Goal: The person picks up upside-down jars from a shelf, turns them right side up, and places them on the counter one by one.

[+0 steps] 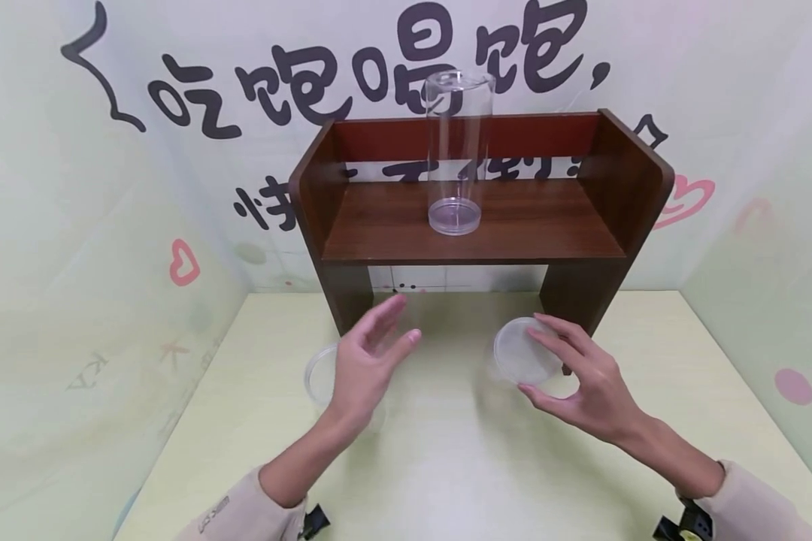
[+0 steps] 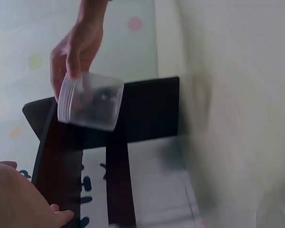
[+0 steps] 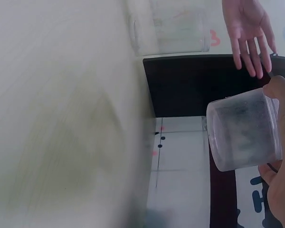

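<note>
My right hand grips a clear plastic jar around its translucent lid end, with thumb and fingers on opposite sides. In the left wrist view this jar hangs above the table, beside the shelf's leg; the right wrist view shows the jar from the other side. My left hand hovers over the table with loosely extended fingers and holds nothing. Behind it stands another clear container with a round rim, partly hidden by that hand. The right wrist view shows its transparent wall.
A dark brown wooden shelf stands at the back of the pale table. On its board is a tall clear cylinder. A printed backdrop rises behind and on both sides.
</note>
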`<state>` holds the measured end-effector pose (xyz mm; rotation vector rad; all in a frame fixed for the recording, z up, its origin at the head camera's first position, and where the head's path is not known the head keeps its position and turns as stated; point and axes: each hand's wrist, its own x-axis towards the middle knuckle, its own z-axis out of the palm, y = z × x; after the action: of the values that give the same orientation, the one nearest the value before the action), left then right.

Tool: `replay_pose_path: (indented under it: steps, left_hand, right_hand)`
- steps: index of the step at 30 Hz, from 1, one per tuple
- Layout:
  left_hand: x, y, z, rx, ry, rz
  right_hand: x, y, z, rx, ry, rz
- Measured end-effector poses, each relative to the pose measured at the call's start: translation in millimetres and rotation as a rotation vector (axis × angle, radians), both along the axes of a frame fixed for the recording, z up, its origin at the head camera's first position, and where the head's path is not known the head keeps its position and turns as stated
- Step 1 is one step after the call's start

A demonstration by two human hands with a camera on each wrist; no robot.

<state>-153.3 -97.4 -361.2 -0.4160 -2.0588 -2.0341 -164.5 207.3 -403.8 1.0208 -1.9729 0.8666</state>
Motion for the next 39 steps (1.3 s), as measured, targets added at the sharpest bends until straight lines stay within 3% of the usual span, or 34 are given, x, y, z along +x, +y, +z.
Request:
replay_pose_path:
  steps: [4, 8, 15, 19, 26, 31, 39]
  left_hand:
    - [2.4, -11.3, 17.3, -0.14, 0.213, 0.111]
    - [4.2, -22.6, 29.9, -0.249, 0.39, 0.265]
    - [-4.6, -43.3, 31.9, -0.174, 0.509, 0.432]
    - [-11.4, -50.5, 30.4, -0.127, 0.5, 0.485]
    - [-22.5, -58.3, 28.7, -0.131, 0.319, 0.51]
    - [-31.6, -61.8, 26.9, -0.113, 0.22, 0.482]
    - [-42.4, -61.7, 24.8, -0.119, 0.185, 0.484]
  right_hand:
    - [0.5, 11.3, -1.4, 0.024, -0.011, -0.018]
    - [1.6, 22.6, -4.0, 0.059, -0.03, -0.038]
    - [6.1, 43.9, -9.9, 0.105, -0.064, -0.085]
    - [8.8, 54.4, -12.9, 0.124, -0.076, -0.106]
    - [15.0, 73.7, -18.8, 0.17, -0.091, -0.156]
    - [20.9, 87.9, -22.2, 0.188, -0.089, -0.195]
    - [21.7, 109.4, -30.6, 0.174, -0.099, -0.21]
